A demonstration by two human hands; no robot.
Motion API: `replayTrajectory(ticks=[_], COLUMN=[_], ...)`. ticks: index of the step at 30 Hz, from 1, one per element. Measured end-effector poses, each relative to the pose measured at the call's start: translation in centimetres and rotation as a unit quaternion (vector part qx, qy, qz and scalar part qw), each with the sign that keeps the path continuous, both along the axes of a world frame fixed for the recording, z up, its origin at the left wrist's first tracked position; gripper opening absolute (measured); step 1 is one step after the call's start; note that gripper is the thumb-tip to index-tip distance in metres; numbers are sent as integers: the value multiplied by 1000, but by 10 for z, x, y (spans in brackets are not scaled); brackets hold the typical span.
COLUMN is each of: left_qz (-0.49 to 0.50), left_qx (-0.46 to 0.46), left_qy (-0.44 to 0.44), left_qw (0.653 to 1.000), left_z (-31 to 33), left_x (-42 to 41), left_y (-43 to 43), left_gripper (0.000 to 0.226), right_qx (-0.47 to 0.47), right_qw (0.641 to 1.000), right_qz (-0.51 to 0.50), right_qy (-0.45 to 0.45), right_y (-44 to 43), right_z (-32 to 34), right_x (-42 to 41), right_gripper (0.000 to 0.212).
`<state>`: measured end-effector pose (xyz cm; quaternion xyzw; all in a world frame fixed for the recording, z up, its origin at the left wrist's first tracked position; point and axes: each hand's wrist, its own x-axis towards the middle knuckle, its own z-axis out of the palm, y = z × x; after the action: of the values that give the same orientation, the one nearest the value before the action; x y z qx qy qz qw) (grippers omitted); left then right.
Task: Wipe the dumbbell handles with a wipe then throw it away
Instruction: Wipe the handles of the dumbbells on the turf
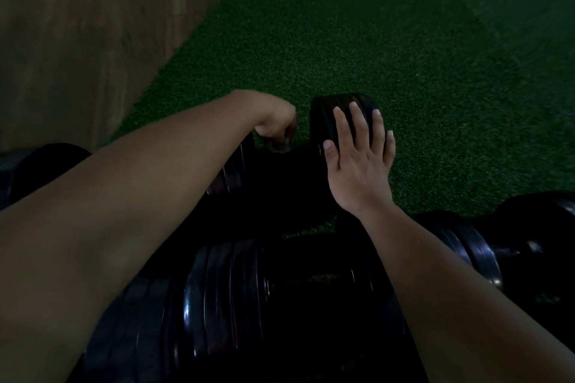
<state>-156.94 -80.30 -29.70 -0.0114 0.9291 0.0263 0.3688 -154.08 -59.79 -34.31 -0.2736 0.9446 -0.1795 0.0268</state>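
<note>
A black dumbbell lies on the green turf ahead of me; its right weight end [323,115] stands out against the grass, its handle lost in shadow. My right hand [357,152] rests flat on that weight end with straight fingers. My left hand [275,121] curls down over the handle area beside the left plates [233,171], fingers bent round something dark. Whether that is a wipe or the handle itself I cannot tell in the dim light.
More black dumbbells lie close to me: one with stacked plates [217,298] at the bottom middle, another [473,246] at the right, one [46,158] at the far left. Green turf [404,56] stretches ahead. A wooden wall [77,25] rises on the left.
</note>
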Motion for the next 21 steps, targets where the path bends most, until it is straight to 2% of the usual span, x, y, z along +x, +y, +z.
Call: replayTrajectory(ticks=[6,12,16,21], left_qz=[7,-59,48,200], left_qx=[39,-17,63,149], left_qy=[86,59,143,240], left_qw=[996,996,986,938], left_z=[-4,10,24,45], left_x=[12,36,61,94], left_y=[9,8,4,24], left_gripper=[19,10,13,11], right_qx=[5,18,43,95], right_qw=[1000,1000,999,994], right_qz=[1,-4,-6,5], right_qy=[-2,1,-12,-54], right_y=[0,0,0,2], right_z=[1,1,5,25], right_x=[1,2,4,3], right_gripper=[56,56,56,57])
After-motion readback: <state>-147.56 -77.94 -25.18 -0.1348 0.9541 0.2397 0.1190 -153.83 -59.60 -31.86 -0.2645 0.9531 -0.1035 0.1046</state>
